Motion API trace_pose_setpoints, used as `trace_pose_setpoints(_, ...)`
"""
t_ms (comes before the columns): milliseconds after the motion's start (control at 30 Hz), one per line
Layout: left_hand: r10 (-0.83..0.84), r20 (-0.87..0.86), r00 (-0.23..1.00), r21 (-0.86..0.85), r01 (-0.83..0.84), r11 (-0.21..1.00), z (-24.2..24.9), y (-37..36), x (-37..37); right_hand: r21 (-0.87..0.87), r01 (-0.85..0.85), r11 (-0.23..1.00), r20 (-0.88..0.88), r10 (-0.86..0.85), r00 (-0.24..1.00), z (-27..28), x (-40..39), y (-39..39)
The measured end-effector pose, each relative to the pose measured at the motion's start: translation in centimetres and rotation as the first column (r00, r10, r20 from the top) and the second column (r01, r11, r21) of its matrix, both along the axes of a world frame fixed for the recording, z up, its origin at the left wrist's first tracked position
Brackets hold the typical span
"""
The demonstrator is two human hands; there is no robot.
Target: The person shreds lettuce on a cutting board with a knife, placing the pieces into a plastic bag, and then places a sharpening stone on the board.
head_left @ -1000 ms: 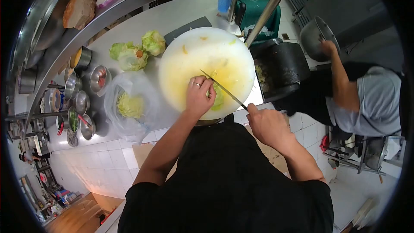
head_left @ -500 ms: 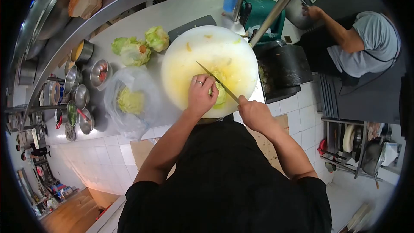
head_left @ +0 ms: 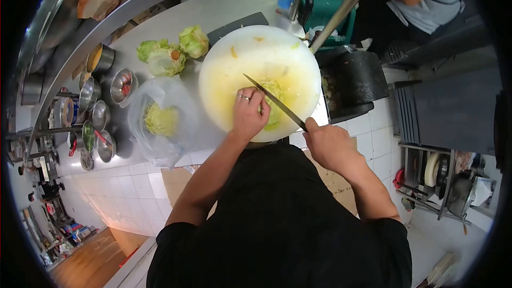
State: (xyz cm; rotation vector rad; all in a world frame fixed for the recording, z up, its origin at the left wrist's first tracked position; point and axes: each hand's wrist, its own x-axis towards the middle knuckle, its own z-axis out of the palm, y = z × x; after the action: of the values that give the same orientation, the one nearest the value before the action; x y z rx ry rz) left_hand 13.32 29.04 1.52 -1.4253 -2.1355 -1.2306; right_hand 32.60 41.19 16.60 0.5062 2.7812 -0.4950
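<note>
One cutting board [head_left: 250, 58]; left of it, two cabbage heads [head_left: 170, 53], one plastic bag [head_left: 160, 122], about seven steel bowls [head_left: 121, 85].

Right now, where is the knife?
In the head view, the knife lies slanted across the board, held by the right hand, blade beside the left hand.

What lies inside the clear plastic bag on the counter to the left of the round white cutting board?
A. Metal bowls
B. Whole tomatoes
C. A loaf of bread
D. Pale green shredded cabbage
D. The clear plastic bag holds a heap of pale green shredded cabbage; the metal bowls stand outside it further left, and the round white cutting board lies to its right.
</note>
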Motion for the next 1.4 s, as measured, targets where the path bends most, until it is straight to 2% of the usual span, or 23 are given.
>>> trace_pose_setpoints(100, 0.011, 0.002, 1.000, 0.000, -0.011, 1.000, 0.0, -0.1, 0.0, -0.018, 0.028, 0.999, 0.015, -0.028, 1.000, -1.2, 0.5, -0.6)
trace_pose_setpoints(167, 0.006, -0.008, 1.000, 0.017, -0.006, 1.000, 0.2, -0.1, 0.0, -0.027, 0.031, 0.999, -0.010, -0.031, 0.999, -5.6, -0.5, -0.4)
trace_pose_setpoints(200, 0.006, -0.008, 1.000, 0.018, -0.006, 1.000, 0.1, -0.1, 0.1, -0.039, 0.036, 0.999, -0.034, -0.038, 0.999, -5.7, -1.5, -0.6)
trace_pose_setpoints(400, 0.031, 0.008, 0.999, 0.015, -0.031, 0.999, -0.1, -0.1, 0.3, -0.029, 0.005, 1.000, 0.020, -0.004, 1.000, 0.9, 0.5, -0.5)
trace_pose_setpoints(467, 0.044, -0.002, 0.999, 0.018, -0.044, 0.999, 0.0, -0.1, 0.3, -0.028, 0.005, 1.000, 0.016, -0.005, 1.000, -3.9, 0.2, -0.7)
trace_pose_setpoints(567, 0.036, 0.001, 0.999, 0.034, -0.036, 0.999, -0.1, -0.1, 0.2, -0.016, -0.003, 1.000, 0.000, 0.003, 1.000, -5.4, -0.6, -0.2)
trace_pose_setpoints(600, 0.041, -0.006, 0.999, 0.037, -0.041, 0.998, -0.1, 0.0, 0.0, -0.006, -0.010, 1.000, -0.010, 0.010, 1.000, -5.2, -0.9, 0.0)
trace_pose_setpoints(700, 0.049, 0.030, 0.998, 0.019, -0.050, 0.999, -0.2, -0.2, 0.3, 0.012, -0.015, 1.000, 0.044, 0.014, 0.999, 0.9, -0.3, -0.5)
trace_pose_setpoints(900, 0.031, -0.015, 0.999, 0.026, -0.031, 0.999, -0.3, -0.2, 0.2, -0.020, 0.015, 1.000, -0.036, -0.016, 0.999, -7.0, -1.3, -0.3)
trace_pose_setpoints(1033, 0.038, -0.003, 0.999, 0.017, -0.038, 0.999, -0.4, -0.4, 0.2, -0.005, 0.007, 1.000, -0.060, -0.007, 0.998, -3.4, -1.0, 0.6)
trace_pose_setpoints(1167, 0.049, 0.002, 0.999, -0.003, -0.049, 0.999, -0.6, -0.5, 0.2, 0.002, 0.010, 1.000, 0.053, -0.010, 0.999, 0.3, 0.3, -1.2)
trace_pose_setpoints(1300, 0.022, 0.054, 0.998, -0.009, -0.022, 1.000, 0.5, -1.5, 0.3, 0.002, -0.006, 1.000, 0.092, 0.006, 0.996, -0.6, 0.9, -1.3)
trace_pose_setpoints(1367, -0.021, 0.181, 0.983, -0.022, 0.026, 0.999, 1.4, -2.7, 0.2, 0.000, -0.010, 1.000, 0.082, 0.010, 0.997, -0.4, 0.8, -1.1)
trace_pose_setpoints(1400, -0.023, 0.183, 0.983, -0.023, 0.028, 0.999, 1.6, -2.8, 0.2, -0.005, -0.011, 1.000, 0.076, 0.011, 0.997, -0.3, 0.8, -1.1)
